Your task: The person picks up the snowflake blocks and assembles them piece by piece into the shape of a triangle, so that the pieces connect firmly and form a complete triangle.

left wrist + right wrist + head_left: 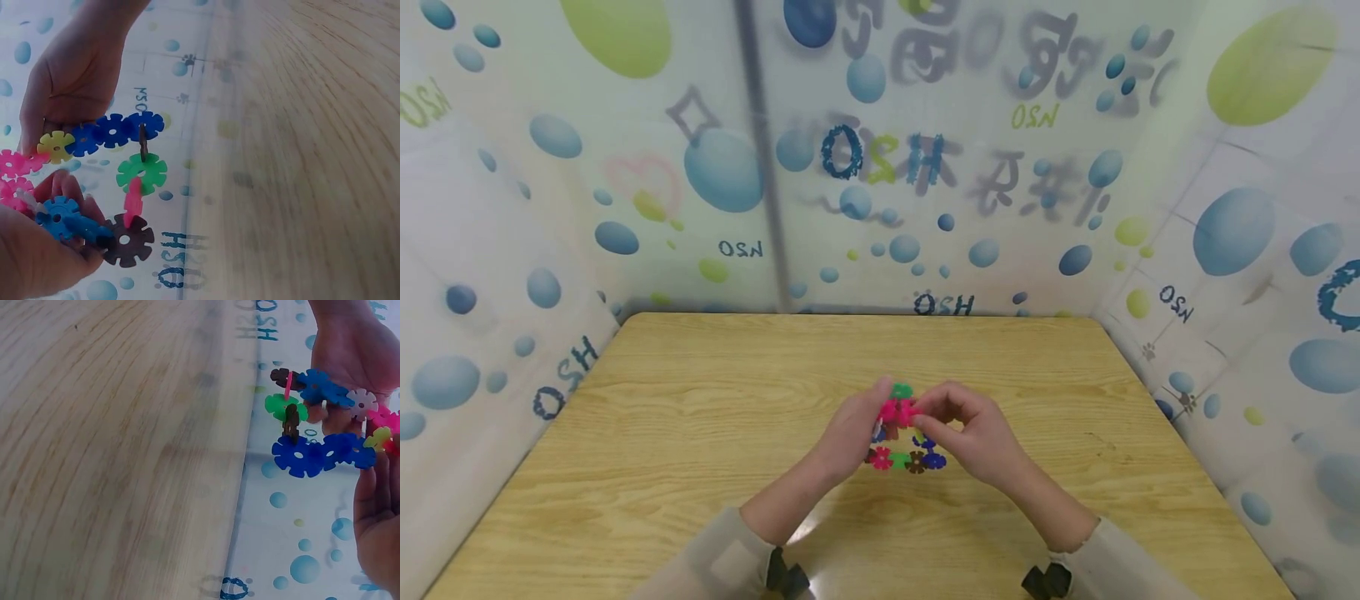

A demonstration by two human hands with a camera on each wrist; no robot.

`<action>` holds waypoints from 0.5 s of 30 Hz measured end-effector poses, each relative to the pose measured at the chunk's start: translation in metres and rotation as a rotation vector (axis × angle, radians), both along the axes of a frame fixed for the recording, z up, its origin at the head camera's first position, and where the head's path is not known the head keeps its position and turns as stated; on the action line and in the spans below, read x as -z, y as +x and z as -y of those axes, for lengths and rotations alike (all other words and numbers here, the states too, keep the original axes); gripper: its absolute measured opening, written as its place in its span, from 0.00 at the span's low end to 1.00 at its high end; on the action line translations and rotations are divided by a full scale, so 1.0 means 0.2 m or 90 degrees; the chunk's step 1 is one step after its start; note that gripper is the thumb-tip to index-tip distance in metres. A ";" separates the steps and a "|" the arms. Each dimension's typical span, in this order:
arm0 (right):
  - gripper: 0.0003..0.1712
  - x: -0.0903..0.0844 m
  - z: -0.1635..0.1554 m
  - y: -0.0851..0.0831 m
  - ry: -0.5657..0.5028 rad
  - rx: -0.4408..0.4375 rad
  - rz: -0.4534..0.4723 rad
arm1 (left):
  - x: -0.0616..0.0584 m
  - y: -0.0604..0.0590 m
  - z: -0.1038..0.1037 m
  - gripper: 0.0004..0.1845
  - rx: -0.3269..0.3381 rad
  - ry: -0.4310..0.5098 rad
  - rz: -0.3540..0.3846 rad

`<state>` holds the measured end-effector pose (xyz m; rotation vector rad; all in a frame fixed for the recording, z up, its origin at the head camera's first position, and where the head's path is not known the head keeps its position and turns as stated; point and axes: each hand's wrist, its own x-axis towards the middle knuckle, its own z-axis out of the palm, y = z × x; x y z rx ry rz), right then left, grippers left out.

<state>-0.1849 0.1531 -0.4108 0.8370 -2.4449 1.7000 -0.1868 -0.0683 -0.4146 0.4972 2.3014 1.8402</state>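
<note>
Notched plastic snowflake discs are linked into a loop, held up over the table. My left hand (850, 437) grips its left side, around the light blue discs (59, 215) and a whitish disc (361, 404). At the top, the fingertips and thumb of my right hand (976, 435) pinch a pink disc (904, 412). A green disc (901, 390) shows just beyond it. Down the right side run a yellow disc (55, 147) and dark blue discs (300, 455). Brown, green (142, 174) and pink discs form the side nearest me.
The wooden table (700, 375) spreads out beneath both hands. Pale curtains or sheets (880, 250) printed with blue and green drops stand behind it and at both sides. Dark straps (786, 575) sit at the cuffs of both sleeves.
</note>
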 end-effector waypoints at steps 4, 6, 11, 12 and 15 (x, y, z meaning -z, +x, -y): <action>0.04 0.01 0.00 0.00 -0.012 0.009 0.014 | -0.01 0.00 0.00 0.26 -0.038 0.070 -0.044; 0.03 0.01 0.00 0.01 -0.024 0.012 0.020 | -0.02 0.00 0.00 0.20 -0.064 0.106 -0.084; 0.04 0.01 0.00 0.01 -0.048 0.028 0.063 | -0.04 -0.01 0.01 0.08 -0.122 0.111 -0.183; 0.05 0.01 0.00 0.01 -0.049 0.032 0.073 | -0.04 -0.01 0.01 0.07 -0.127 0.104 -0.196; 0.06 0.01 0.00 0.01 -0.058 0.034 0.105 | -0.04 -0.01 0.01 0.05 -0.133 0.091 -0.224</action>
